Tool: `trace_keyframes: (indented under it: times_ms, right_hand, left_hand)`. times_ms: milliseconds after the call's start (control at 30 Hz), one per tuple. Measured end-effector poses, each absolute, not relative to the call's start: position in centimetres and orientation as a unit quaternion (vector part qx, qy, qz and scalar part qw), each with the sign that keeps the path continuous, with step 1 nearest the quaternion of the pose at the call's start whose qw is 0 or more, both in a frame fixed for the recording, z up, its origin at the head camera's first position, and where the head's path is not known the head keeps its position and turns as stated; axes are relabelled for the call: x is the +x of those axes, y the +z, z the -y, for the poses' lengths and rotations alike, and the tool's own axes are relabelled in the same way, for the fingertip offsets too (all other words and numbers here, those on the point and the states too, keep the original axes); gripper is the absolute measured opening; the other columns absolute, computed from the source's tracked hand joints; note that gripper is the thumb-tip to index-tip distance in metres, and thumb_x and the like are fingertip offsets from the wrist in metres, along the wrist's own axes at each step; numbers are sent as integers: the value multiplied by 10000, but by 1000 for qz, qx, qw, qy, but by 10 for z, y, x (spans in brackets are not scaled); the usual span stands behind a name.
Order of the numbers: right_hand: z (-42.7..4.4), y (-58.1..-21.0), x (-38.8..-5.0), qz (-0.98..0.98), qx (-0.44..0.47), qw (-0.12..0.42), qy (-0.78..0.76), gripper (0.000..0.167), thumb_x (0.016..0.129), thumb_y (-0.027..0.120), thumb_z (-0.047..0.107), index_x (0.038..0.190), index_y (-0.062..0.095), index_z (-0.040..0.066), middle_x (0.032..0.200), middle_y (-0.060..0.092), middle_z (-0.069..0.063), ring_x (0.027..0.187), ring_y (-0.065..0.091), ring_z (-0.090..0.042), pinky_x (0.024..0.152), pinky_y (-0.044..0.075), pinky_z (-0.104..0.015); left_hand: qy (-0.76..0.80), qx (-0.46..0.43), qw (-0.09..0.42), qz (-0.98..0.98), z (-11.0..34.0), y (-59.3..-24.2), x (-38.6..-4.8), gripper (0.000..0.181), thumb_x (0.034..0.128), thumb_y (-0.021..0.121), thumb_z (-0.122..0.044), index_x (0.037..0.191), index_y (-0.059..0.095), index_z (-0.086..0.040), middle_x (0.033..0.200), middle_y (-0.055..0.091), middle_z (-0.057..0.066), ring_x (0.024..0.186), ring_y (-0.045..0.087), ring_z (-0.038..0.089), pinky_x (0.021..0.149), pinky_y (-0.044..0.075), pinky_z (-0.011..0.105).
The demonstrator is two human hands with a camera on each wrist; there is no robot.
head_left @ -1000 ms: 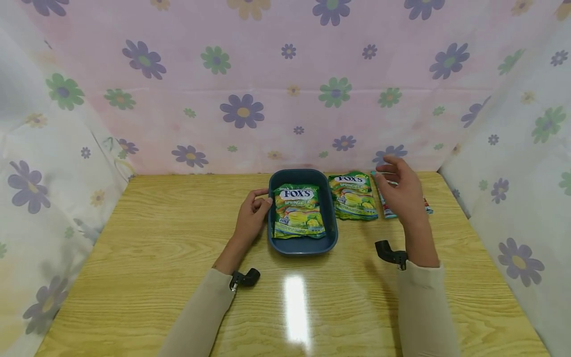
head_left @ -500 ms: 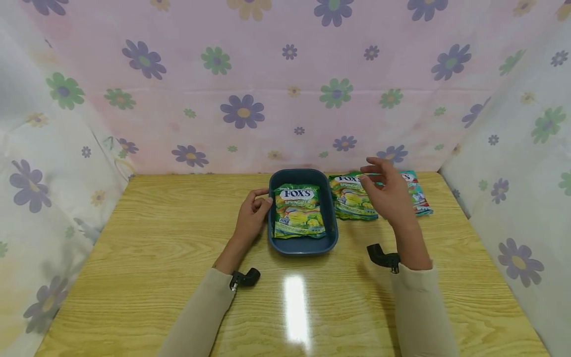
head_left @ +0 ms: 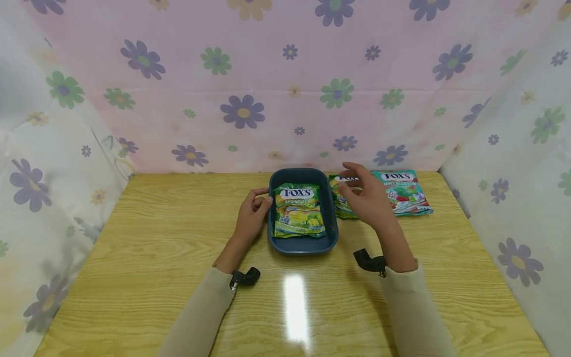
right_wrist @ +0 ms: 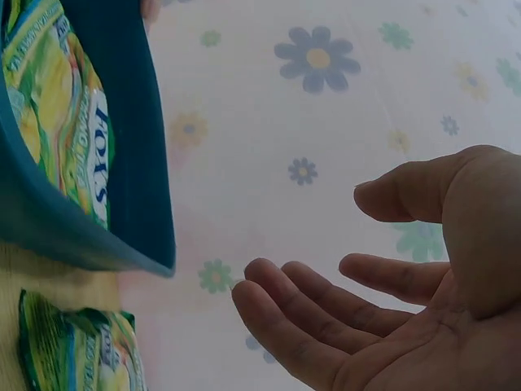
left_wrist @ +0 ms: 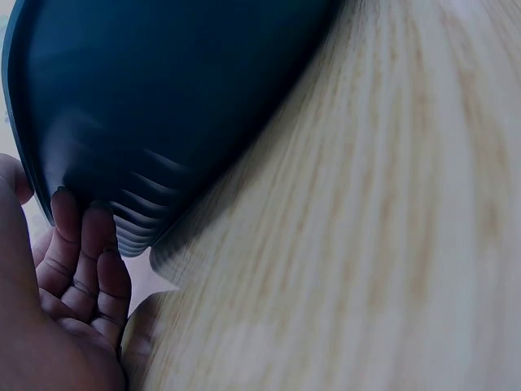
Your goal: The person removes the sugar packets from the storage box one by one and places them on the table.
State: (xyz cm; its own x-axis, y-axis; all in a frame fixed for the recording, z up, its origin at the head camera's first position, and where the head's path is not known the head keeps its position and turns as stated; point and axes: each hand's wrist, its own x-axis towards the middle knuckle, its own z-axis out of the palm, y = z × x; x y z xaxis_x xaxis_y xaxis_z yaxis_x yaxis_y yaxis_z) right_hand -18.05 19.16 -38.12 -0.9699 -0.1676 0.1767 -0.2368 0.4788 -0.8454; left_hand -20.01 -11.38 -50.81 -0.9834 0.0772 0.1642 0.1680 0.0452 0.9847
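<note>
A dark blue plastic bin point(head_left: 303, 246) stands on the table with a green bag of Fox's Spring Tea candy point(head_left: 299, 213) lying inside. My left hand point(head_left: 251, 215) holds the bin's left side, thumb at the rim and bent fingertips against the outer wall point(left_wrist: 89, 220). To the right of the bin my right hand point(head_left: 368, 198) hovers with parted, slightly bent fingers and nothing in it. Below it, partly hidden, lies another green candy bag point(head_left: 341, 206). Beside that is a turquoise and red Fox's Mint Blossom candy bag point(head_left: 408, 193).
The wooden table point(head_left: 178, 223) ends at a flowered cloth backdrop point(head_left: 285, 134) behind the bin. More flowered cloth hangs at both sides. A black wrist camera point(head_left: 370, 261) sits on the right wrist, another camera point(head_left: 246, 278) on the left.
My right hand has moved left, from above the Mint Blossom bag to above the green bag beside the bin. The left hand and the bin have stayed put.
</note>
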Motion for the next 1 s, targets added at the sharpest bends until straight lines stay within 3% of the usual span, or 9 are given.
trace_keyframes:
  times_ms: [533,867,1000]
  right_hand:
    - [-154,-394,-175,873,153,-33,462,636,1076,637,164,1650,371,95,1521,538,-210,1205,685,-379,964,571,-523]
    - [-142,-400,-173,877,144,-119,443,708,1089,610,217,1676,259,35,1661,338,-287,1382,538,-486,1042,513,-580]
    - [-137,-400,-171,889,123,-137,420,724,1091,598,277,1675,251,28,1566,477,-287,1311,595,-463,973,528,-575]
  left_hand:
    - [-680,-86,35,727,114,-508,-201,378,1110,585,-214,1450,574,-50,924,691,301,792,614,136,805,455,246]
    - [-678,-79,35,730,113,-510,-200,359,1103,598,-219,1439,586,-93,908,694,282,782,610,145,805,453,254]
    - [-677,-82,37,731,113,-510,-200,356,1104,596,-219,1436,588,-91,889,681,283,762,587,151,790,440,258]
